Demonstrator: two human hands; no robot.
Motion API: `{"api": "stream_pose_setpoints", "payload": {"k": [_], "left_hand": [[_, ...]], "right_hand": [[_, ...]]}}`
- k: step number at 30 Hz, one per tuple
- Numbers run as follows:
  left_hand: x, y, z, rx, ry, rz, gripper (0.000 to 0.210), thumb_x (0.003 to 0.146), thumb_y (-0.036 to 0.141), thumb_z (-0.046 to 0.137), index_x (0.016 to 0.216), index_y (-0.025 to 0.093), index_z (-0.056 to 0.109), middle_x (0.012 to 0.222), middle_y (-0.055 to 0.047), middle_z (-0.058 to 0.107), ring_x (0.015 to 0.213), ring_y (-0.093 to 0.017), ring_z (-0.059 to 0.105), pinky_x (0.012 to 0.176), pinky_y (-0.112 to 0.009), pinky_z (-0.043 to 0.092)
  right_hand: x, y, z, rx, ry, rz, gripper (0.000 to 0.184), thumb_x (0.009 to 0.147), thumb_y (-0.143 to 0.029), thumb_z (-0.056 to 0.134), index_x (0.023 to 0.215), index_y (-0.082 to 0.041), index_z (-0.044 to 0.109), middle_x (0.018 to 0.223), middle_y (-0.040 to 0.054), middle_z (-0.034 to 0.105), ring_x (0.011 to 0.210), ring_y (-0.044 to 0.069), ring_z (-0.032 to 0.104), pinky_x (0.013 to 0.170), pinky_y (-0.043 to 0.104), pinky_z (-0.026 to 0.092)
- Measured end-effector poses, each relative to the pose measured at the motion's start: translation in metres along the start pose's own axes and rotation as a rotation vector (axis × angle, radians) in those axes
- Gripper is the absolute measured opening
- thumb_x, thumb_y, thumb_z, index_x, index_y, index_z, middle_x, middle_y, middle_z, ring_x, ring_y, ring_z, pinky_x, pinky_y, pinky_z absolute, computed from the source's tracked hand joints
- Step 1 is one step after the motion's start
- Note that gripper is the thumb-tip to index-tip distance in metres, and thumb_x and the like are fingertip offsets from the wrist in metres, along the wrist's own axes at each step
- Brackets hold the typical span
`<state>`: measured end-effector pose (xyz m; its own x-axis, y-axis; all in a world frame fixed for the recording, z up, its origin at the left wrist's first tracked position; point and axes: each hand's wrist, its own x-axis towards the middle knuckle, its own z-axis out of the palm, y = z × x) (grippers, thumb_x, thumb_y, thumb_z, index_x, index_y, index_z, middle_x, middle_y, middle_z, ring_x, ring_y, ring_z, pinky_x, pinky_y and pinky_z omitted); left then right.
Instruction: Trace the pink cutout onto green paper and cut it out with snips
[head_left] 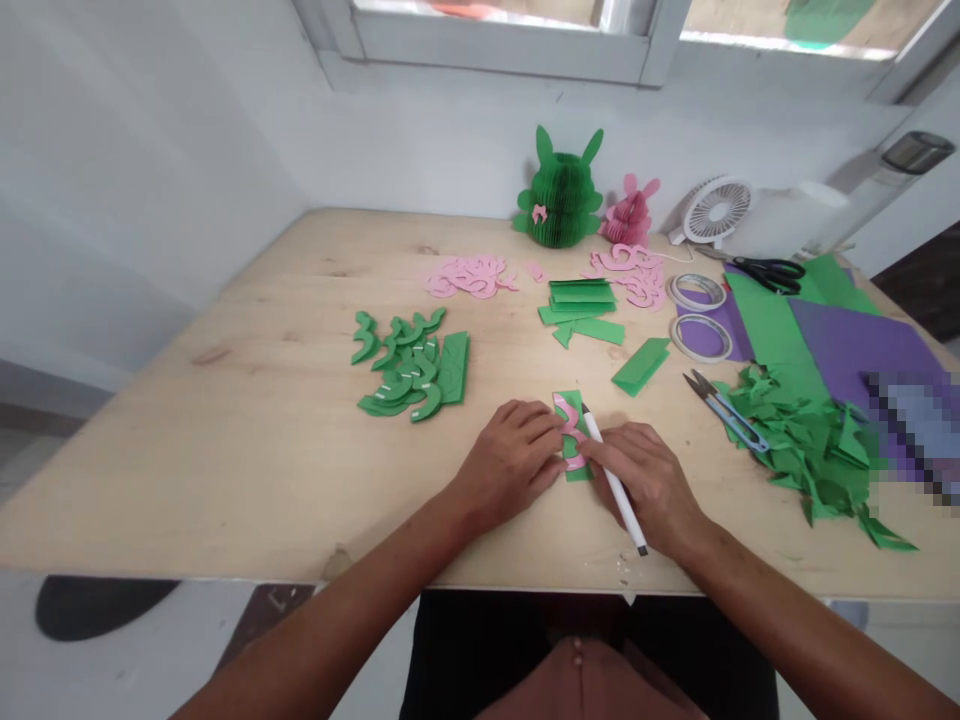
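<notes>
A small green paper piece (579, 472) lies on the table near its front edge, with a curvy pink paper template (568, 412) on top. My left hand (514, 455) rests at their left side, its fingertips pressing on the paper's edge. A white marker pen (616, 490) is in my right hand (649, 480), slanting with its dark tip at the upper right of the template. Fingers of the right hand also touch the template's right side. To the left lie curvy green cut-outs (405, 375) beside a folded green paper (454, 368).
Folded green strips (581, 298) and pink cut-outs (469, 275) lie farther back. Green (562, 205) and pink (630, 212) paper rabbits stand by the wall, near a white fan (716, 212). On the right are tape rolls (701, 338), thread snips (726, 412), scissors (769, 272) and green scraps (814, 440).
</notes>
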<state>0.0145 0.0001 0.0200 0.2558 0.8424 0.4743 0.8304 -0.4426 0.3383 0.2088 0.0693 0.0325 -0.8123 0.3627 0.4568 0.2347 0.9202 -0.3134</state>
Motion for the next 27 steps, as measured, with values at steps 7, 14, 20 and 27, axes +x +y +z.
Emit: {"api": "stream_pose_setpoints", "payload": {"k": [7, 14, 20, 27], "left_hand": [[-0.0013, -0.0014, 0.0017, -0.006, -0.028, -0.005, 0.007, 0.085, 0.022, 0.055, 0.081, 0.018, 0.06, 0.106, -0.006, 0.067, 0.106, -0.025, 0.053, 0.093, -0.042, 0.041], [-0.0006, -0.0004, 0.0005, -0.004, -0.024, -0.008, 0.007, 0.084, 0.023, 0.056, 0.081, 0.019, 0.061, 0.103, -0.007, 0.067, 0.106, -0.024, 0.054, 0.093, -0.042, 0.041], [-0.0001, 0.0007, -0.0005, 0.005, -0.007, 0.001, 0.008, 0.085, 0.023, 0.055, 0.081, 0.019, 0.061, 0.102, -0.006, 0.068, 0.105, -0.023, 0.054, 0.092, -0.041, 0.042], [-0.001, 0.0006, -0.0001, -0.003, -0.017, -0.007, 0.007, 0.085, 0.023, 0.055, 0.08, 0.019, 0.059, 0.101, -0.006, 0.068, 0.106, -0.023, 0.054, 0.093, -0.041, 0.041]], "right_hand": [[-0.0001, -0.0003, -0.0025, 0.005, -0.018, -0.013, 0.029, 0.085, -0.004, 0.049, 0.109, -0.014, 0.062, 0.086, 0.0091, 0.07, 0.085, 0.023, 0.062, 0.076, 0.037, 0.043], [-0.0015, 0.0001, -0.0006, -0.013, -0.003, -0.023, 0.036, 0.085, -0.004, 0.05, 0.116, -0.018, 0.061, 0.088, 0.0084, 0.072, 0.086, 0.023, 0.063, 0.078, 0.038, 0.044], [-0.0033, 0.0007, 0.0014, -0.021, 0.004, -0.023, 0.034, 0.085, -0.006, 0.051, 0.115, -0.019, 0.061, 0.089, 0.0089, 0.072, 0.083, 0.023, 0.063, 0.076, 0.038, 0.044], [-0.0046, 0.0013, 0.002, -0.027, -0.003, -0.023, 0.029, 0.085, -0.006, 0.053, 0.11, -0.018, 0.062, 0.089, 0.0086, 0.071, 0.086, 0.023, 0.063, 0.077, 0.037, 0.043]]}}
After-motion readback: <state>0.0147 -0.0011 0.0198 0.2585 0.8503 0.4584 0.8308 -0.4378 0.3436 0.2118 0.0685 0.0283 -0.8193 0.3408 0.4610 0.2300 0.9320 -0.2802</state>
